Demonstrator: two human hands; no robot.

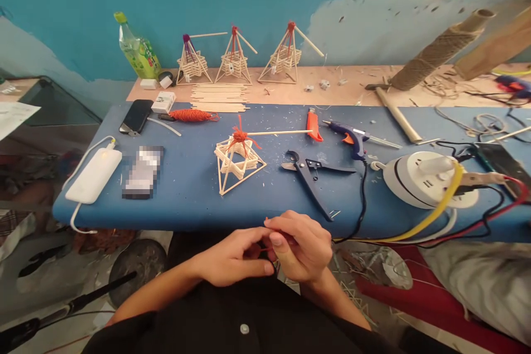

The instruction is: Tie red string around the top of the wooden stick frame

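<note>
My left hand and my right hand meet in front of my body, just below the table's front edge. The thumb and index finger of the left are stretched and apart, with nothing seen between them; its other fingertips are hidden behind the right. My right hand is closed, fingers curled towards the thumb; whatever it may hold is hidden. Beyond them on the blue table stands a pyramid of thin wooden sticks, tied on top with orange string, a long stick reaching right. Pruning shears lie open to its right.
Three similar stick pyramids stand at the back by a bottle. Loose sticks, orange cord, a red cutter, a glue gun, a hammer, a white power strip and a power bank lie around.
</note>
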